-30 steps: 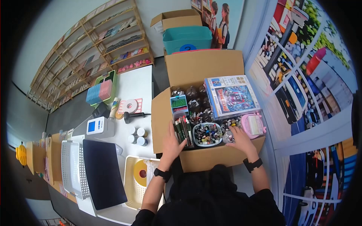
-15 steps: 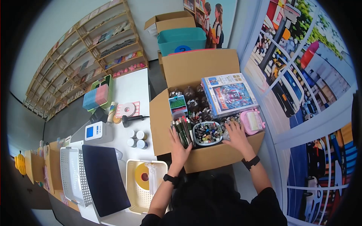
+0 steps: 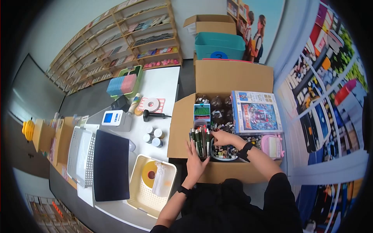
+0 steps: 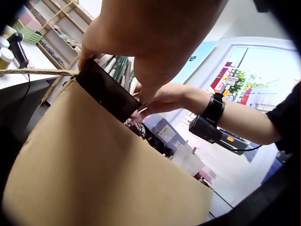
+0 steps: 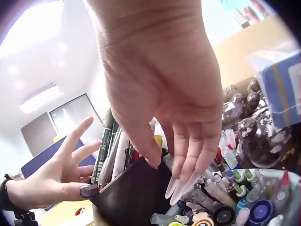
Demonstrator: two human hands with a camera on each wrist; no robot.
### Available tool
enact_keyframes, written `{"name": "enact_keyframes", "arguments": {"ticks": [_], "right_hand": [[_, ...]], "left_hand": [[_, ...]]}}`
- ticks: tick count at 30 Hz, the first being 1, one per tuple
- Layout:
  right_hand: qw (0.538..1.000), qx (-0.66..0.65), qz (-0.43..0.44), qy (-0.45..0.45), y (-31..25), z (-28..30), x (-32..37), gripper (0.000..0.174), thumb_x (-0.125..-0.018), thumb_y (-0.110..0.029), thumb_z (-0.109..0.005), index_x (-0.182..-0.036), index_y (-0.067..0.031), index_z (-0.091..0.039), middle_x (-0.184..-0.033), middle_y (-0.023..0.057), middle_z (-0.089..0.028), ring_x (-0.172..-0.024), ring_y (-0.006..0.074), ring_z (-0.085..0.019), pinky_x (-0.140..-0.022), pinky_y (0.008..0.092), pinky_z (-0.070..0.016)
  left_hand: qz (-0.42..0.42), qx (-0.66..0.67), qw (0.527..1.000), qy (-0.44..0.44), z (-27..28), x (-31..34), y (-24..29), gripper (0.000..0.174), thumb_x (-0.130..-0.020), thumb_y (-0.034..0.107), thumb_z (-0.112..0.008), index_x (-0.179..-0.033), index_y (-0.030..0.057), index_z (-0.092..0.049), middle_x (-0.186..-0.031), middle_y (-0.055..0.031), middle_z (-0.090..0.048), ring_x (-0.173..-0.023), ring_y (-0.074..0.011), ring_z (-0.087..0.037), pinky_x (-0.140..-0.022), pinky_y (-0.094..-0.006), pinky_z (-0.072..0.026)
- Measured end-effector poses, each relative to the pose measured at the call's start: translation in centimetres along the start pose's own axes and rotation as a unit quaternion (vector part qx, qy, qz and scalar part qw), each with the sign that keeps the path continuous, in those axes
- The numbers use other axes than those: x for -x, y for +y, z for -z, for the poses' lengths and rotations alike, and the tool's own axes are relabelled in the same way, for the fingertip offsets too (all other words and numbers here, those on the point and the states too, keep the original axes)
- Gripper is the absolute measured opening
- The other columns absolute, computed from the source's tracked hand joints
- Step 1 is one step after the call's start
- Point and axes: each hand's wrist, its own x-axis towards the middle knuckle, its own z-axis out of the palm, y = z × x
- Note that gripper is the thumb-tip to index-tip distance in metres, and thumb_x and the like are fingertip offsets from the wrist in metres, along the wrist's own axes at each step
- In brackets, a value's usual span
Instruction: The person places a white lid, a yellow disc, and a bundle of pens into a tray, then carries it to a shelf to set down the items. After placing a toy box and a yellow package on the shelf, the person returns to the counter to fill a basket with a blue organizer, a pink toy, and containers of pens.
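A black pen holder (image 5: 136, 193) packed with green, white and other markers (image 5: 107, 146) stands at the front left inside a large cardboard box (image 3: 233, 171). My left hand (image 3: 197, 165) spans it, thumb on the near face and fingers around the left side. At its right wall, my right hand (image 5: 164, 94) pinches the rim, thumb at the upper edge and long-nailed fingers down the outer side. Right of the holder is a white-rimmed tub (image 3: 225, 159) of small pens, partly hidden under the right forearm.
A boxed toy (image 3: 258, 114) lies over the box's right side, above a pink case (image 3: 271, 146). Dark clear-wrapped balls (image 3: 217, 103) and a small blue drawer case (image 3: 202, 112) sit behind. On the left table are a cream basket (image 3: 136, 202), several jars (image 3: 157, 142) and a scanner (image 3: 149, 115).
My right hand has moved left from near the pink case, over the tub of pens, to the pen holder's right rim. My left hand stays at the holder. The head view has shifted.
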Motion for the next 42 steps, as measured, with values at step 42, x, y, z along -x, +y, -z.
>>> {"name": "enact_keyframes", "arguments": {"ticks": [42], "right_hand": [[0.967, 0.087, 0.077, 0.225, -3.4, 8.6, -3.6, 0.051, -0.074, -0.031, -0.068, -0.116, -0.0102, -0.048, -0.082, 0.0182, -0.066, -0.080, 0.0378, -0.064, -0.069, 0.0458, -0.0517]], "left_hand": [[0.029, -0.089, 0.969, 0.227, 2.7, -2.7, 7.7, 0.094, -0.056, 0.014, -0.075, -0.140, 0.0153, -0.033, -0.137, -0.0192, -0.034, -0.116, -0.0385, -0.047, -0.087, -0.0449, -0.0462]]}}
